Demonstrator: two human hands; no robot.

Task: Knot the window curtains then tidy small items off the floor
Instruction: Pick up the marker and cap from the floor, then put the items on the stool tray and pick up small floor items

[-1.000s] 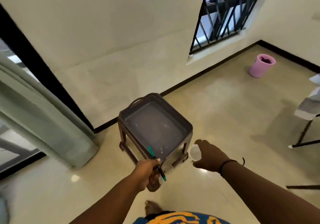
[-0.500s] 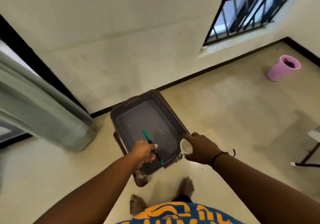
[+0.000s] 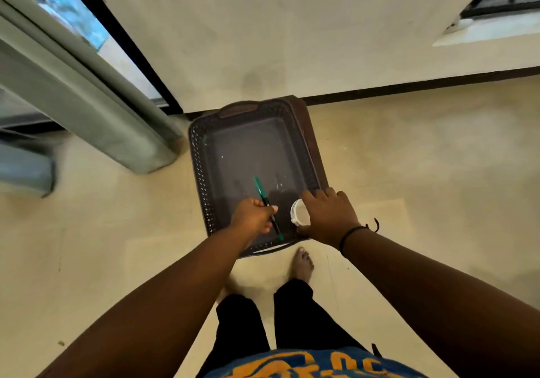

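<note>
A dark brown plastic tray (image 3: 204, 173) with a woven-look rim sits on a brown stool by the wall. My left hand (image 3: 252, 216) grips a green pen (image 3: 259, 189) over the tray's near part, its tip pointing away from me. My right hand (image 3: 328, 212) holds a small white cup (image 3: 299, 216) on its side, mouth facing left, just above the tray's near right corner. A grey-green curtain (image 3: 87, 105) hangs down to the floor at the left, beside the glass door.
The cream tiled floor (image 3: 423, 173) spreads around the stool. My bare foot (image 3: 302, 263) stands just in front of the tray. A barred window's sill (image 3: 491, 31) shows at the top right. A dark skirting line (image 3: 409, 86) runs along the wall.
I have stepped closer, and the view now looks straight down on the tray. Both hands have moved from the stool's near edge to above the tray, still holding the pen and the cup.
</note>
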